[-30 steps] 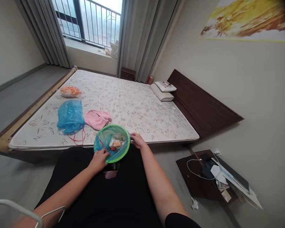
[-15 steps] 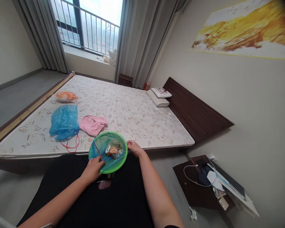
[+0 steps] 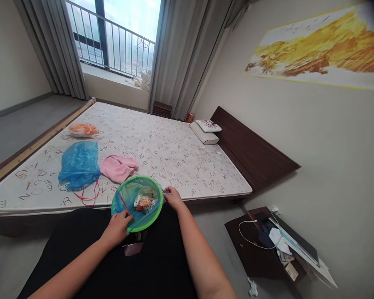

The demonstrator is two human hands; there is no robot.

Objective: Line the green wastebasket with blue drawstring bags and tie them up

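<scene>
Head cam shows me both hands at the front edge of the mattress (image 3: 174, 145), w/ a green-rimmed hoop (image 3: 137, 177) held between them over the person's black-clothed lap (image 3: 71, 232). I can't tell if it rests on the lap. Hoop is tilted, lined w/ a blue plastic lining (image 3: 124, 198), and an orange-and-white wrapped bundle (image 3: 143, 203) sits inside it. A thin red cord (image 3: 121, 202) crosses the lining near the L side. L hand (image 3: 116, 229) has its fingers (image 3: 127, 216) curled over the lower rim, closed on it. R hand (image 3: 173, 198) is on the opposite rim, fingertips (image 3: 166, 192) pressed to the green edge, not clearly wrapped round it; grip strength can't be told from here. Step in hand, as I read it: two-handed hold of the hoop w/ the bundle inside. Next move calls for both hands staying on the rim so the tilt doesn't shift the bundle. On the mattress nearby: blue plastic bag (image 3: 79, 165), pink cloth (image 3: 118, 168), orange-and-white bag (image 3: 83, 130), pillows (image 3: 205, 131) by the headboard. Low table (image 3: 246, 245) w/ cable and papers sits off to the R.
</scene>
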